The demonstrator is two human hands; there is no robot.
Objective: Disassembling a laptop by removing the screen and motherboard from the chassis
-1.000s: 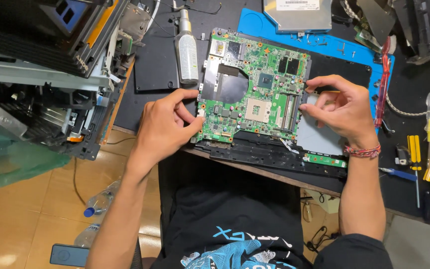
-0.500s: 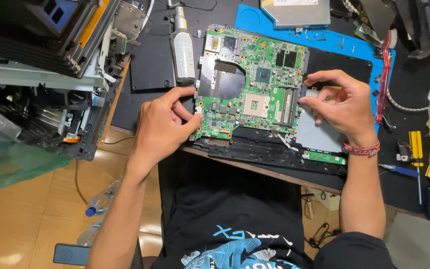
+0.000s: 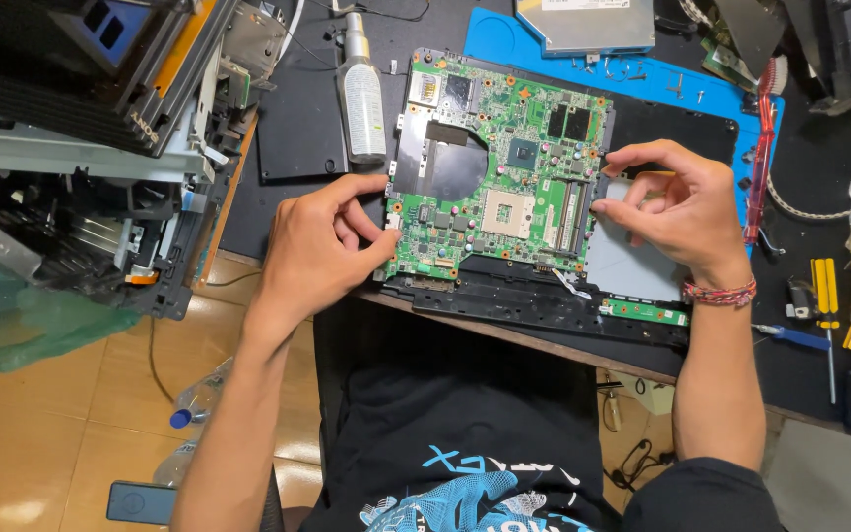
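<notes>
Gripping opposite edges of the green rectangular laptop circuit board (image 3: 497,167), the left hand (image 3: 322,246) and right hand (image 3: 677,202) pinched it above the black plastic laptop base (image 3: 534,300) on the dark workbench (image 3: 297,128).

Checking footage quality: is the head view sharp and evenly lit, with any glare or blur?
Head view: green circuit board and both hands, left hand, right hand, look sharp; light is even, shadows soft; mild glare on the tiled floor; slight wide-angle bending at edges.
</notes>
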